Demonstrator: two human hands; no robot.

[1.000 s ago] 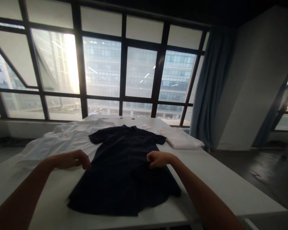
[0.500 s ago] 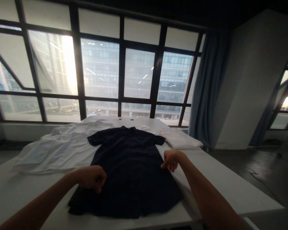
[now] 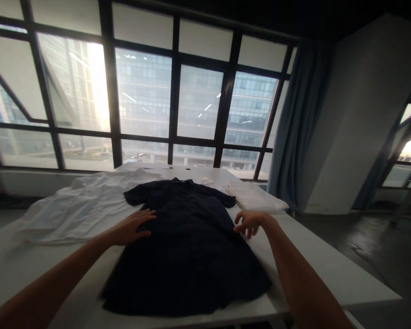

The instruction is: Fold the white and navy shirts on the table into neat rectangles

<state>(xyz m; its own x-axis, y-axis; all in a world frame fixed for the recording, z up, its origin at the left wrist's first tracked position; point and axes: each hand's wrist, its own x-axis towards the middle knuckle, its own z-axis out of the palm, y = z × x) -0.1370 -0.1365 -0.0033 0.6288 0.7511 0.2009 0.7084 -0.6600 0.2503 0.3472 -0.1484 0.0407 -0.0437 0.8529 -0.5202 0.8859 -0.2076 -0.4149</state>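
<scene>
The left hand (image 3: 132, 228) is lying flat and open, palm pressing the left edge of the dark shirt (image 3: 187, 246), apparently pinning it smooth. The right hand (image 3: 248, 222) is hovering loose-fingered at the right edge, grasping nothing. The shirt is lying spread at the table's (image 3: 329, 265) centre, white garments (image 3: 78, 208) lying far left.

Under my left hand (image 3: 132, 228) the dark shirt (image 3: 187, 249) is matt woven cloth, smooth and flat. The white garment (image 3: 78, 208) to the left is thinner, creased cloth. The table (image 3: 325, 269) looks smooth, matt white. The far curtain (image 3: 294, 123) is heavy grey-blue fabric.
</scene>
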